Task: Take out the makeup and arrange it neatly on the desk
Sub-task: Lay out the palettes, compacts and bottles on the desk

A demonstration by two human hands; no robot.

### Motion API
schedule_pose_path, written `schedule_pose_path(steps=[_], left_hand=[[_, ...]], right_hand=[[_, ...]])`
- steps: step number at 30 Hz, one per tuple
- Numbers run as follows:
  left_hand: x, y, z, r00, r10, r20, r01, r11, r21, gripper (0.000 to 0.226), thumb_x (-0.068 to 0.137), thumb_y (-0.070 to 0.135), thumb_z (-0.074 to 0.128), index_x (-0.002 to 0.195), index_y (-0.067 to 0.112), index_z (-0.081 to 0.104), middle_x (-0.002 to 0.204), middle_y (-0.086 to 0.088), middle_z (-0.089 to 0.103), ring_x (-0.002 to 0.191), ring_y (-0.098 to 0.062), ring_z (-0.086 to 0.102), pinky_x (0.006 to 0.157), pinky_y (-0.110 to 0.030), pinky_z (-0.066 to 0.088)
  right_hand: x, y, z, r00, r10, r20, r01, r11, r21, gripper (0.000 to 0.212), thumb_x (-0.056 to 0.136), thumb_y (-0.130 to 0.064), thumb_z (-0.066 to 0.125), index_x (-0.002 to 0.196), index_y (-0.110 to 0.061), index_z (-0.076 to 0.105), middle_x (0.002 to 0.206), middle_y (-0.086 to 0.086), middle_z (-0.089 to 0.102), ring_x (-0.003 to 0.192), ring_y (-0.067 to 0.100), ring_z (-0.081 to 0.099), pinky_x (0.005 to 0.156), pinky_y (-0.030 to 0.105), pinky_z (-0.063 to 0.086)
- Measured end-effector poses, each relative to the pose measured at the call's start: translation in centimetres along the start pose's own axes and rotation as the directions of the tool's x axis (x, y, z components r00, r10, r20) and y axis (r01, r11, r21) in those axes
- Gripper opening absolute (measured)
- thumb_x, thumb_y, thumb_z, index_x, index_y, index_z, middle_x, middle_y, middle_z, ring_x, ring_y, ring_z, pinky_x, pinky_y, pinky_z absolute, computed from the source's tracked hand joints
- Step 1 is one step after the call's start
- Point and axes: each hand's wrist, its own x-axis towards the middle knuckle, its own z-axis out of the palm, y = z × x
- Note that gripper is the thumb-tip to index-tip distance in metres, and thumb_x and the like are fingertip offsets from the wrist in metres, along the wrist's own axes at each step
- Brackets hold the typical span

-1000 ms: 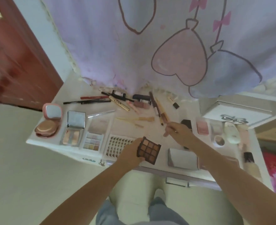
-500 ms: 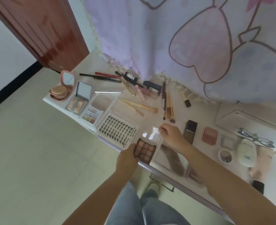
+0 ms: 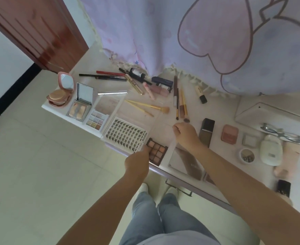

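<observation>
At frame center, the left hand [image 3: 137, 163] grips a brown eyeshadow palette [image 3: 157, 153] on the desk [image 3: 220, 112]; right hand [image 3: 185, 134] fingers pinch its clear lid [image 3: 165, 133].

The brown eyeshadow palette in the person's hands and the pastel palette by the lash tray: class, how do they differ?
The brown eyeshadow palette has dark, warm pans in a dark frame; the pastel palette has pale pans in a clear case. The brown one is held at the desk's front edge; the pastel one lies untouched. Both have open clear lids and square pans in a grid.
</observation>
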Motion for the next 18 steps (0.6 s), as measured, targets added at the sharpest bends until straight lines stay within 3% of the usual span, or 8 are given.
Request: schedule_pose_path(steps=[2,4,8,10,13,15,18], left_hand=[[0.1,-0.1,0.0,1.0,0.026,-0.008,-0.026,0.999,0.024,0.037,0.085,-0.005,0.042,0.119,0.008,0.036,0.057,0.003,0.031,0.05,-0.011,0.038,0.038,-0.02,0.02],[0.2,-0.3,-0.2,0.999,0.051,-0.013,-0.05,0.998,0.039,0.032,0.085,-0.005,0.042,0.114,0.008,0.04,0.056,0.004,0.03,0.049,-0.011,0.037,0.039,-0.02,0.019],[0.4,-1.0,-0.6,0.994,0.112,-0.02,-0.11,0.992,0.06,0.032,0.085,-0.006,0.041,0.113,0.009,0.04,0.073,-0.001,0.049,0.064,-0.016,0.044,0.041,-0.02,0.022],[0.4,-1.4,-0.7,0.99,0.137,-0.03,-0.134,0.988,0.07,0.032,0.086,-0.004,0.04,0.115,0.009,0.04,0.077,0.0,0.047,0.065,-0.015,0.044,0.044,-0.02,0.027],[0.2,-1.5,-0.7,0.983,0.177,-0.036,-0.175,0.982,0.07,0.03,0.087,-0.002,0.038,0.114,0.01,0.041,0.072,0.001,0.044,0.067,-0.016,0.047,0.045,-0.019,0.028],[-0.1,-1.3,-1.0,0.979,0.2,-0.036,-0.198,0.979,0.045,0.028,0.088,0.001,0.037,0.114,0.011,0.041,0.078,0.0,0.052,0.075,-0.021,0.056,0.052,-0.021,0.033],[-0.7,-1.2,-1.3,0.959,0.272,-0.086,-0.275,0.961,-0.034,0.03,0.092,0.013,0.04,0.122,0.015,0.041,0.106,-0.003,0.057,0.096,-0.021,0.057,0.069,-0.024,0.04]], right_hand=[[-0.8,0.3,-0.4,0.998,-0.046,0.03,0.047,0.998,-0.035,0.032,0.095,-0.016,0.04,0.118,0.004,0.05,0.116,0.019,0.055,0.113,0.03,0.048,0.093,0.029,0.037],[-3.2,0.7,-0.9,0.992,-0.101,0.072,0.106,0.992,-0.075,0.042,0.093,-0.018,0.043,0.132,-0.001,0.038,0.135,0.016,0.042,0.126,0.028,0.037,0.104,0.03,0.03],[-9.3,2.9,0.1,0.96,-0.252,0.124,0.278,0.914,-0.296,0.052,0.081,-0.022,0.063,0.125,0.0,0.047,0.13,0.021,0.046,0.119,0.036,0.047,0.099,0.042,0.042],[-11.0,3.6,0.9,0.967,-0.122,0.223,0.212,0.872,-0.441,0.062,0.085,-0.031,0.055,0.137,-0.008,0.03,0.144,0.013,0.027,0.131,0.029,0.03,0.107,0.039,0.031],[-11.2,4.2,1.5,0.977,0.009,0.215,0.113,0.828,-0.549,0.064,0.089,-0.033,0.048,0.141,-0.015,0.015,0.151,0.008,0.012,0.137,0.024,0.015,0.111,0.038,0.021],[-11.0,4.0,1.6,0.985,-0.001,0.171,0.098,0.825,-0.557,0.06,0.088,-0.032,0.049,0.138,-0.017,0.021,0.146,0.008,0.022,0.132,0.024,0.023,0.107,0.036,0.023],[-10.9,3.9,1.5,0.991,-0.011,0.13,0.076,0.857,-0.51,0.054,0.083,-0.034,0.052,0.131,-0.018,0.033,0.133,0.006,0.039,0.12,0.021,0.034,0.101,0.031,0.026]])
